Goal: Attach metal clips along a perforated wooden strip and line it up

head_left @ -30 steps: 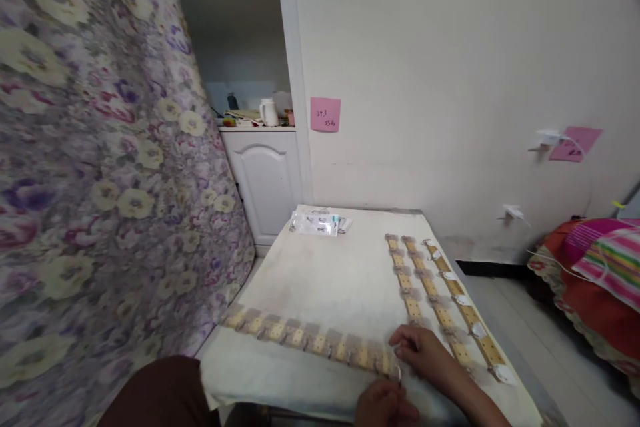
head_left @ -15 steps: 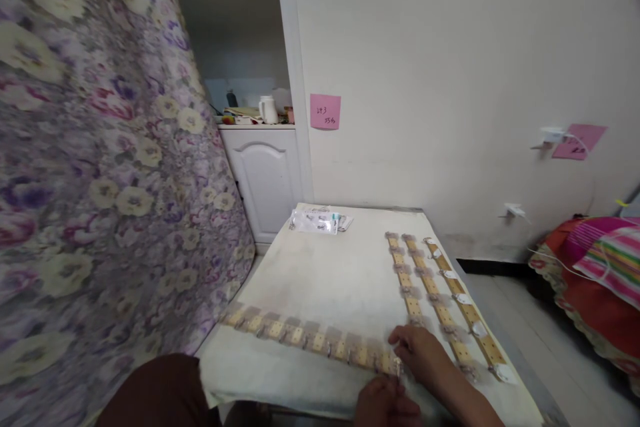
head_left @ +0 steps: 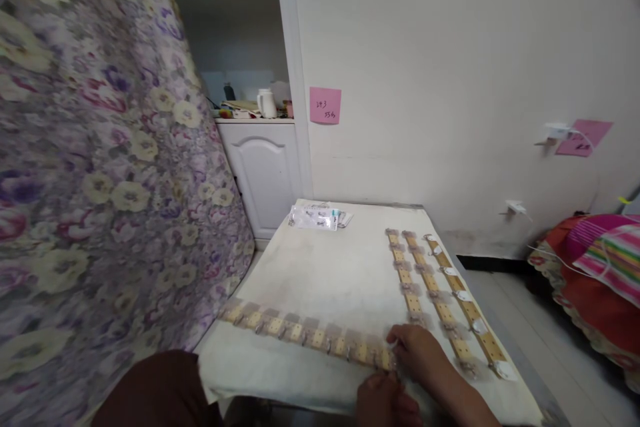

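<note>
A long wooden strip (head_left: 296,331) lies across the near part of the table. Clear plastic pieces with small metal fittings sit along it at intervals. My right hand (head_left: 417,350) is at its right end, thumb and fingers pinched together, with a small pale bit showing at the fingertips. Just below and nearer to me, my left hand (head_left: 384,400) is closed at the same end of the strip. What either hand grips is too small or hidden to make out.
To the right lie two wooden strips with clear pieces (head_left: 429,282) and one with white pieces (head_left: 469,310). A plastic packet (head_left: 315,217) rests at the far edge of the table (head_left: 320,267). A floral curtain (head_left: 125,167) hangs at left; a wall stands behind.
The view has tilted slightly. Both hands stay at the strip's right end; the metal fitting seen between them before is now mostly covered by the fingers.
</note>
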Demonstrator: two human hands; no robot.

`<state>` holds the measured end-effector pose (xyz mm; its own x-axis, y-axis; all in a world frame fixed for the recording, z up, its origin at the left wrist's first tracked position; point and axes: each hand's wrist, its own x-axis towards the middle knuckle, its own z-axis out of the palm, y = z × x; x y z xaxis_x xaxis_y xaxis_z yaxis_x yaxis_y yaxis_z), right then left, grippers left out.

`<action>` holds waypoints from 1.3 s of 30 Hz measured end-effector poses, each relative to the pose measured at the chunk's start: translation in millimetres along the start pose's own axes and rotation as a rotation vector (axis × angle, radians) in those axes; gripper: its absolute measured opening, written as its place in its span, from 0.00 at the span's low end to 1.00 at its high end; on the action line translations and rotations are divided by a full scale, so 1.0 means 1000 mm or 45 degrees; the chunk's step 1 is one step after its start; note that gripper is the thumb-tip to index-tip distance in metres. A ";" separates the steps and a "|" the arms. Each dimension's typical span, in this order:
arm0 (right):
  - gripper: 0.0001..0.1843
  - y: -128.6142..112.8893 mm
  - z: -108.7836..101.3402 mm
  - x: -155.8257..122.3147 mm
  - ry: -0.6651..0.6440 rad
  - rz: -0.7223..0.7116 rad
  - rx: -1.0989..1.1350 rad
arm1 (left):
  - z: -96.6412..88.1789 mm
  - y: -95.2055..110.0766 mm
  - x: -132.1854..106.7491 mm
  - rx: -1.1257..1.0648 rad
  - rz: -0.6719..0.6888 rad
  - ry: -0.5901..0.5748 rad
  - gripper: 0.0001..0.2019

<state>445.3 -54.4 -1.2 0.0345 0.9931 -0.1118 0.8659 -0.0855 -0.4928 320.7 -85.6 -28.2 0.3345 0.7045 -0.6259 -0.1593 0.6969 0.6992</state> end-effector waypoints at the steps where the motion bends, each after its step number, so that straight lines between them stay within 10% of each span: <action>1: 0.18 -0.001 0.000 0.000 0.015 -0.003 -0.003 | 0.001 0.001 -0.001 0.002 -0.001 0.011 0.13; 39: 0.20 0.008 0.001 0.008 -0.261 0.123 0.304 | 0.008 -0.008 0.008 -0.064 -0.034 0.126 0.11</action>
<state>451.7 -47.7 -7.3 -0.0109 0.9449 -0.3273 0.7213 -0.2192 -0.6570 331.8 -86.5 -35.5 0.2462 0.6936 -0.6770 -0.1985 0.7198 0.6652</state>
